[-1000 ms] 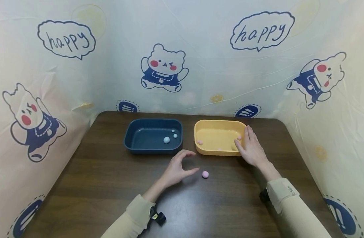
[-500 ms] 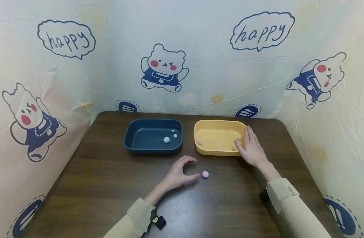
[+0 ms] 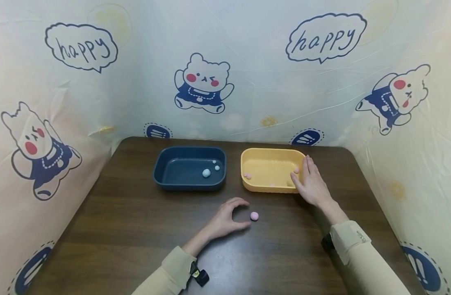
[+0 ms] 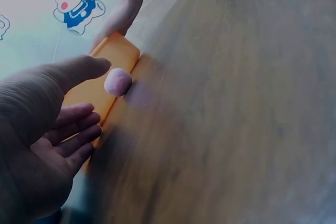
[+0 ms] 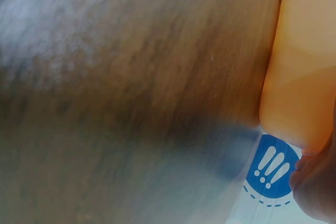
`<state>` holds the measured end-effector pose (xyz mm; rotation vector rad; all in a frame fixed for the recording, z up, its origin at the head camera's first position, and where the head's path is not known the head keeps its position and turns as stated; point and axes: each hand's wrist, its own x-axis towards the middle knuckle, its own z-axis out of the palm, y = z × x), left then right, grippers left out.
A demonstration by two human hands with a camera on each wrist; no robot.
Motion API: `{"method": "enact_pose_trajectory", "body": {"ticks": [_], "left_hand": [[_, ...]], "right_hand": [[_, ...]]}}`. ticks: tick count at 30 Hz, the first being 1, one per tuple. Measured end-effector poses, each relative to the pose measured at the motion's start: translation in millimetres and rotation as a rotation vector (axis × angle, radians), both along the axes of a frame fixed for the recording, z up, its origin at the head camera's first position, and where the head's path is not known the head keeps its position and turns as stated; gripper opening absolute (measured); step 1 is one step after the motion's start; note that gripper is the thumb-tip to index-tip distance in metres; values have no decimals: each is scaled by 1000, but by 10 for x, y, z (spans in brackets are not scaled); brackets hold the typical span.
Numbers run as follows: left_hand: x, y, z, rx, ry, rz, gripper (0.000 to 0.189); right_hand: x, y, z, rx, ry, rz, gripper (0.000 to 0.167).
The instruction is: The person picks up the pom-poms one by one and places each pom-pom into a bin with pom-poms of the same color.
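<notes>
A small pink ball lies on the brown table, in front of the yellow box. My left hand is just left of the ball, thumb and fingers spread apart in a wide curve, holding nothing. In the left wrist view the pink ball shows just past the thumb tip; whether they touch cannot be told. My right hand rests against the yellow box's right end, its fingers straight along the outside and its thumb at the front rim. The right wrist view shows mostly the box wall and part of the fingers.
Several small pink balls lie inside the yellow box. Left of it stands a navy box with three pale blue balls. A printed curtain hangs behind the table and along both sides.
My left hand has come down toward the front and slightly right, away from the boxes and closer to the loose pink ball. The right hand stays on the yellow box.
</notes>
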<state>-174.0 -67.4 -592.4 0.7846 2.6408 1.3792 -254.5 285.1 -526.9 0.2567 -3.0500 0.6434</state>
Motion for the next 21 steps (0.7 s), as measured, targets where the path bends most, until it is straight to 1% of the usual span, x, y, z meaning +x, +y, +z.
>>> {"method": "enact_pose_trajectory", "body": {"ticks": [3, 4, 5, 6, 7, 8, 11, 12, 15, 16, 18, 21], "left_hand": [[12, 25, -7, -17, -9, 4, 53], [24, 34, 8, -12, -6, 5, 52], [42, 39, 49, 3, -16, 2, 51], [55, 45, 80, 9, -7, 0, 50], [52, 52, 50, 17, 11, 3, 49], [60, 57, 57, 25, 33, 2, 48], [92, 62, 124, 58, 69, -11, 45], [90, 66, 107, 56, 86, -10, 43], [112, 83, 134, 65, 65, -10, 39], [124, 87, 159, 63, 58, -11, 37], [136, 99, 171, 51, 49, -3, 35], [152, 108, 233, 25, 24, 3, 32]], "right_hand": [[4, 0, 0, 3, -3, 0, 95], [1, 1, -4, 5, -5, 0, 95], [-1, 3, -5, 5, -4, 1, 94], [-2, 2, -5, 6, -2, 2, 94], [-5, 3, -7, 6, -2, 3, 94], [-8, 3, -8, 7, -2, 4, 94], [-10, 5, -12, 8, 1, 5, 94], [-11, 5, -11, 9, 1, 6, 94], [-11, 5, -9, 9, 8, 6, 94], [-10, 4, -9, 8, 12, 7, 94], [-7, 3, -9, 6, 17, 8, 94], [0, 3, -12, 1, 20, 10, 93]]}}
